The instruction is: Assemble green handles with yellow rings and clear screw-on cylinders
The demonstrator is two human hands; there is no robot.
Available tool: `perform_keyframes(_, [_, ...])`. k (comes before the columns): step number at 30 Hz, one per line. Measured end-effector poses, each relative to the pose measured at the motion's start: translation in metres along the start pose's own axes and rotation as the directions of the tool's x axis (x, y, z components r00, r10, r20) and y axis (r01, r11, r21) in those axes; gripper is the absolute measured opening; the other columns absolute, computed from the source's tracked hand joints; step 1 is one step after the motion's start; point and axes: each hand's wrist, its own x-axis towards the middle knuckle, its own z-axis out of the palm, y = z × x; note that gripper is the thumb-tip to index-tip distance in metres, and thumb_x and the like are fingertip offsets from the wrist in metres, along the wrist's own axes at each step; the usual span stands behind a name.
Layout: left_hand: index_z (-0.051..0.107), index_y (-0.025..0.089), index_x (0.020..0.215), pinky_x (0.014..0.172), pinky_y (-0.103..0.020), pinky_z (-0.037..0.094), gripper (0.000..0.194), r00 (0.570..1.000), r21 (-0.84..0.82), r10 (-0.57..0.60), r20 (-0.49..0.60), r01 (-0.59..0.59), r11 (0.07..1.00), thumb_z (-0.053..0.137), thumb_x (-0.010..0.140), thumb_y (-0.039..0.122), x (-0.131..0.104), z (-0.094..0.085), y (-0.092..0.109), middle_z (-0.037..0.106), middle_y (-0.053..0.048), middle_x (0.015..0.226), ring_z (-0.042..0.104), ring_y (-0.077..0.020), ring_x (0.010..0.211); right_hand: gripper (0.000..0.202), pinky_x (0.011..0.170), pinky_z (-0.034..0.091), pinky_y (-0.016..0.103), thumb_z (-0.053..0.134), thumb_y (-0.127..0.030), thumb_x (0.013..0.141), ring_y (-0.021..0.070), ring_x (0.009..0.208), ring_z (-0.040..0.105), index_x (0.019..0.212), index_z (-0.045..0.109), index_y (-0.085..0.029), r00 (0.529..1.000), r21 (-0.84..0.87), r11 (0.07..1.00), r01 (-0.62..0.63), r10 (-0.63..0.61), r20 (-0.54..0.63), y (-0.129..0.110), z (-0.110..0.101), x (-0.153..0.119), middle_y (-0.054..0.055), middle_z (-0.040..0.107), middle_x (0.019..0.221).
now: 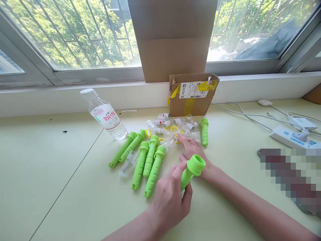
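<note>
My left hand (169, 194) is wrapped round a light-green plastic handle (192, 169), a hollow tube with a threaded open end tilted up toward the camera. Beyond it, my right hand (193, 149) reaches into a pile of clear plastic tubes (171, 141), fingers stretched and thumb apart. Its index fingertip touches the pile beside a yellow ring (178, 138). More yellow rings and several white-capped pieces (160, 122) with red dots lie there. Several other green handles (138, 165) rest left of my hands, with a loose clear tube (128, 163) among them. One green handle (204, 132) stands apart on the right.
A water bottle (106, 115) stands at the back left, and an open cardboard box (193, 103) sits behind the pile by the window wall. On the right are a power strip (288, 135), white cables (247, 115) and a pixelated object (288, 180).
</note>
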Motion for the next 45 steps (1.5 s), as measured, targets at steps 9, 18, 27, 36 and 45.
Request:
perform_keyframes(9, [0.030,0.014,0.136,0.057,-0.026,0.049,0.056,1.000,0.007,-0.010,0.004,0.010,1.000,0.047,0.084,0.008,0.000,0.000,0.000,0.063,-0.012,0.102,0.066,-0.0216,0.089,0.054,0.086,0.045,0.044,0.049,-0.008,0.081,0.0303,0.105,0.054,0.134,0.050,-0.015,0.993,-0.073,0.995,0.067,-0.074,-0.095,0.004,0.007,0.008,0.012,0.067,0.115])
perform_keyframes(18, [0.028,0.016,0.137,0.060,-0.028,0.050,0.055,0.999,-0.004,-0.034,0.010,0.034,0.999,0.046,0.086,0.009,0.003,0.001,0.003,0.064,-0.012,0.103,0.066,-0.0213,0.089,0.045,0.083,0.048,0.041,0.044,-0.005,0.085,0.0262,0.092,0.057,0.127,0.056,-0.015,0.976,0.029,0.993,0.115,-0.107,-0.192,0.009,0.006,0.003,0.009,0.066,0.095])
perform_keyframes(27, [0.023,0.020,0.140,0.060,-0.028,0.049,0.052,0.955,-0.130,-0.295,0.033,0.297,0.946,0.045,0.093,0.018,0.004,0.003,-0.003,0.066,-0.010,0.108,0.066,-0.0183,0.078,0.039,0.066,0.051,0.033,0.037,-0.012,0.092,0.0196,0.076,0.057,0.125,0.056,-0.022,0.937,0.240,0.959,0.152,-0.063,-0.343,0.001,-0.005,-0.006,0.007,0.056,0.091])
perform_keyframes(36, [0.033,0.023,0.133,0.054,-0.026,0.045,0.044,0.895,-0.210,-0.443,0.048,0.443,0.872,0.049,0.093,0.023,0.011,0.002,-0.003,0.062,0.003,0.075,0.057,-0.0133,0.055,0.029,0.048,0.046,0.026,0.053,-0.029,0.092,0.0095,0.053,0.048,0.120,0.059,-0.026,0.931,0.762,0.647,0.023,0.264,-0.253,-0.016,-0.027,-0.022,-0.001,0.050,0.082])
perform_keyframes(45, [0.045,0.025,0.136,0.072,-0.028,0.058,0.045,0.961,-0.201,-0.273,0.033,0.274,0.940,0.053,0.093,0.018,0.012,0.002,-0.006,0.067,-0.006,0.118,0.067,-0.0183,0.097,0.028,0.047,0.048,0.027,0.058,-0.029,0.090,0.0119,0.057,0.052,0.118,0.061,-0.027,0.913,0.799,0.599,0.060,0.290,-0.286,-0.021,-0.046,-0.055,0.000,0.052,0.079])
